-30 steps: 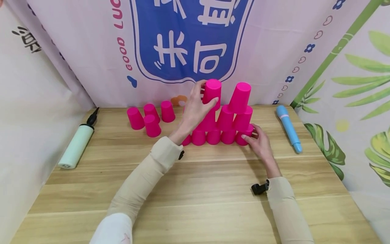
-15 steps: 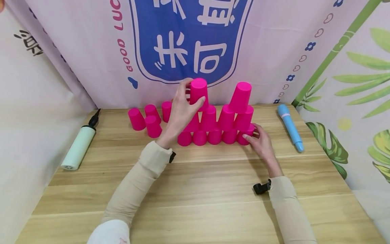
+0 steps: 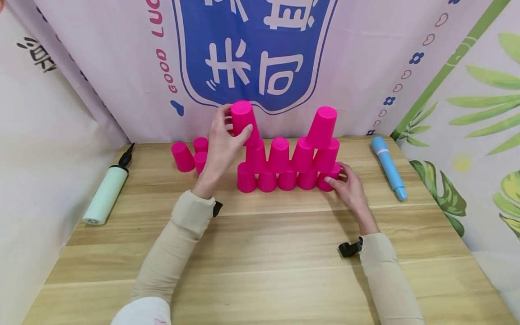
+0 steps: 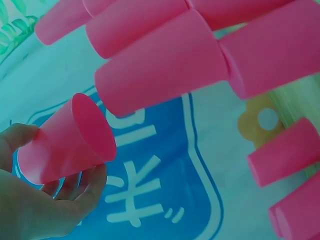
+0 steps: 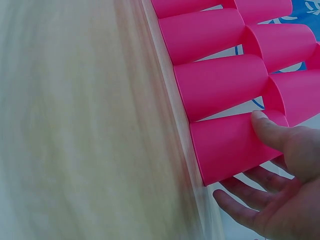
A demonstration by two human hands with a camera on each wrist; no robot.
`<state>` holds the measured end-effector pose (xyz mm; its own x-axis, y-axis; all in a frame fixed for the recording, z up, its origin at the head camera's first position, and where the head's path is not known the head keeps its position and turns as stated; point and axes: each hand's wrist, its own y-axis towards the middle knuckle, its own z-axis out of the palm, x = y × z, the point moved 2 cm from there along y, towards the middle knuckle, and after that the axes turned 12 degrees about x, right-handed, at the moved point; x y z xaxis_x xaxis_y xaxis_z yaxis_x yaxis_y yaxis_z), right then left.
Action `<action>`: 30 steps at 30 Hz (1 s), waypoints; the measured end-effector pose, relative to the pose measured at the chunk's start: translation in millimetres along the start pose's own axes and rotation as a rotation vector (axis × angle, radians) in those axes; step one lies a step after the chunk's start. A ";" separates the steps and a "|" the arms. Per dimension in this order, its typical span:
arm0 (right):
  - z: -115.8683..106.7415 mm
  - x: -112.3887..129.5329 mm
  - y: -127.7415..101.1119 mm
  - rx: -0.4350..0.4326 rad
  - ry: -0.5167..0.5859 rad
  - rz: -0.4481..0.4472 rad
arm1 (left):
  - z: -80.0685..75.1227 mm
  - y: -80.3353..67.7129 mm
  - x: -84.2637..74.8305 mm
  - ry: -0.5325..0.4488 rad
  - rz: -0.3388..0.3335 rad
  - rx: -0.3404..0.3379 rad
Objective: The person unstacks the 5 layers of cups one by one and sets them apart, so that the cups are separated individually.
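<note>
My left hand holds an upside-down pink cup between thumb and fingers. That cup is above the left end of a pyramid of pink cups and overlaps the left cup of the second row in the head view. Its open rim shows in the left wrist view. At the pyramid's other end, my right hand grips the rightmost bottom cup, thumb on the near side and fingers around the far side. One more cup stands on the second row's right part.
Several loose pink cups stand left of the pyramid, partly hidden by my left hand. A mint-green hand pump lies at the table's left edge, and a blue tube-shaped thing at the right. A printed curtain hangs behind.
My left hand has carried its cup leftward along the top of the pyramid, uncovering the cups underneath. My right hand stays at the same bottom cup.
</note>
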<state>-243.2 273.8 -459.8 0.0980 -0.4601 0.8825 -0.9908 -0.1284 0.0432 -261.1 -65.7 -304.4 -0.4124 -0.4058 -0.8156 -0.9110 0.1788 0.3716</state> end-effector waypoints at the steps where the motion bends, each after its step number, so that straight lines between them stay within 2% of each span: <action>1: 0.0 -0.1 0.2 -0.001 0.001 -0.001 | -2.2 -0.7 2.0 -0.001 -0.007 -0.002; 10: -0.3 -0.9 0.0 0.002 0.005 -0.012 | -18.3 -13.1 19.6 -0.001 -0.084 -0.056; 17: -0.1 0.0 -0.1 0.005 0.001 -0.007 | -32.9 -24.9 31.9 0.018 -0.108 -0.106; 21: -0.4 0.4 0.1 0.005 0.003 -0.005 | -46.9 -29.4 43.5 0.039 -0.114 -0.166; 24: -0.4 0.3 0.0 0.004 0.002 0.000 | -59.7 -32.6 55.4 0.017 -0.127 -0.201; 30: -0.5 0.0 -0.2 0.005 -0.009 0.002 | -83.8 -45.2 73.7 0.022 -0.221 -0.219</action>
<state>-243.0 274.3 -459.7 0.0968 -0.4682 0.8783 -0.9905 -0.1320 0.0388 -249.9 -178.8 -344.1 -0.2025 -0.4333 -0.8782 -0.9547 -0.1122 0.2755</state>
